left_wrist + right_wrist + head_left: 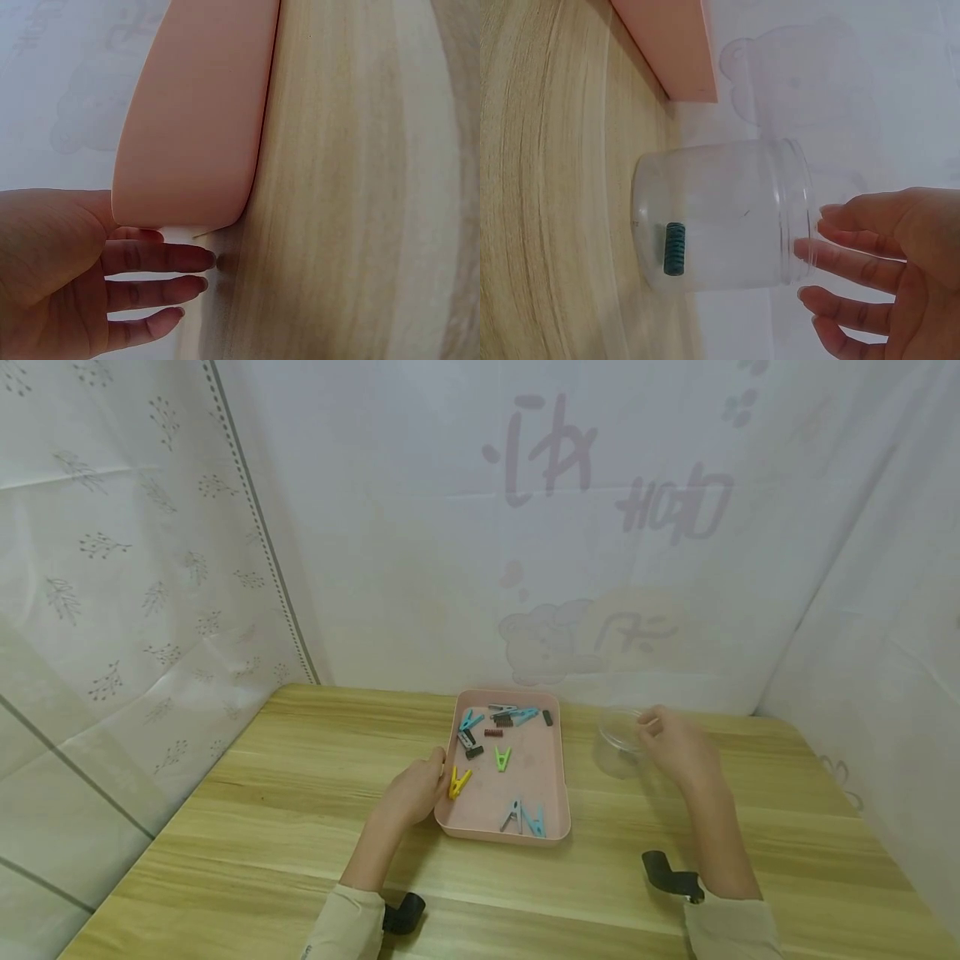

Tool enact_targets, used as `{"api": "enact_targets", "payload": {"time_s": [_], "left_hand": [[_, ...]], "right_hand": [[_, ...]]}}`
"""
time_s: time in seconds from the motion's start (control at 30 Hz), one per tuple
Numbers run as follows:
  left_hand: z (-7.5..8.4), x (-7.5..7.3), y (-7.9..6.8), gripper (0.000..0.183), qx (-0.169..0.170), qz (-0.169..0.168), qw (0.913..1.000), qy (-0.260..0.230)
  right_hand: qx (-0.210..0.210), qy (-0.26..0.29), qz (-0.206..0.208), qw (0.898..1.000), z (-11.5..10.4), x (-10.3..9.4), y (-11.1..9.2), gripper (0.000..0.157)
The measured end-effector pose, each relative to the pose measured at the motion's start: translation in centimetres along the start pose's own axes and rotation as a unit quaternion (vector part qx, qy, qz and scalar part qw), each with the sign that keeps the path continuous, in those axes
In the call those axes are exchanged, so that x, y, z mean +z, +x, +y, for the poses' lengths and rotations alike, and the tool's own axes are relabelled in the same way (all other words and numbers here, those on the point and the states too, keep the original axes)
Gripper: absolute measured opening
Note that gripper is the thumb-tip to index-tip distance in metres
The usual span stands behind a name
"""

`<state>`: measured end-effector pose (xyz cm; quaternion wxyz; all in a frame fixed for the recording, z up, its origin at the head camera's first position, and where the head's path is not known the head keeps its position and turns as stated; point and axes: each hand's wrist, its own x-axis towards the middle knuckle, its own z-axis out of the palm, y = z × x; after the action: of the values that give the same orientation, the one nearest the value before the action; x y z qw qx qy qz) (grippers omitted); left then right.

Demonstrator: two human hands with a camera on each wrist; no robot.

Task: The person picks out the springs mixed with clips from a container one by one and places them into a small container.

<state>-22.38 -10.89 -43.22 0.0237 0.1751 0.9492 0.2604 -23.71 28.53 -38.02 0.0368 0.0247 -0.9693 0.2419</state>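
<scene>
A shallow pink tray [528,777] lies on the table with several clothespins and springs in it. My left hand [415,787] grips its left edge, the thumb at the rim and the other fingers [157,256] stretched along the outside. Closest to that hand inside the tray is a yellow clothespin [458,782]. A clear plastic jar [727,217] stands open to the right of the tray. At its rim is my right hand [678,747], with bent fingers [855,262] holding the edge. One dark green spring [674,249] lies at the jar's bottom.
In the tray are a green clothespin [502,759], blue clothespins [535,821], a grey one [513,815] and a reddish spring [493,733]. Behind the wooden table [300,827] hangs a white printed curtain [420,568]. Black camera mounts [671,877] jut from both wrists.
</scene>
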Motion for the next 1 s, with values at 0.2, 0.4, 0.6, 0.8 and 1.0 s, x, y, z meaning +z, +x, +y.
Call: {"api": "enact_targets", "payload": {"time_s": [0.2,0.4,0.6,0.8,1.0], "left_hand": [[-0.1,0.0,0.1,0.015,-0.001,-0.003,1.0,-0.002],[0.0,0.0,0.1,0.016,-0.01,-0.006,0.9999,-0.009],[0.1,0.0,0.1,0.015,-0.011,-0.004,0.9999,-0.01],[0.2,-0.1,-0.1,0.015,-0.013,-0.003,0.9999,-0.008],[0.1,-0.1,-0.1,0.016,-0.012,0.0,0.9999,-0.007]], "right_hand": [[-0.001,0.002,-0.003,1.0,-0.7,-0.5,-0.4,0.042],[-0.001,0.001,-0.01,1.0,-1.4,-1.0,-0.9,0.042],[-0.006,0.002,-0.011,1.0,-1.7,-1.1,-1.1,0.042],[-0.014,-0.001,-0.002,1.0,-2.1,-1.1,-1.3,0.04],[-0.021,-0.005,-0.003,1.0,-2.7,-1.2,-1.7,0.039]]}}
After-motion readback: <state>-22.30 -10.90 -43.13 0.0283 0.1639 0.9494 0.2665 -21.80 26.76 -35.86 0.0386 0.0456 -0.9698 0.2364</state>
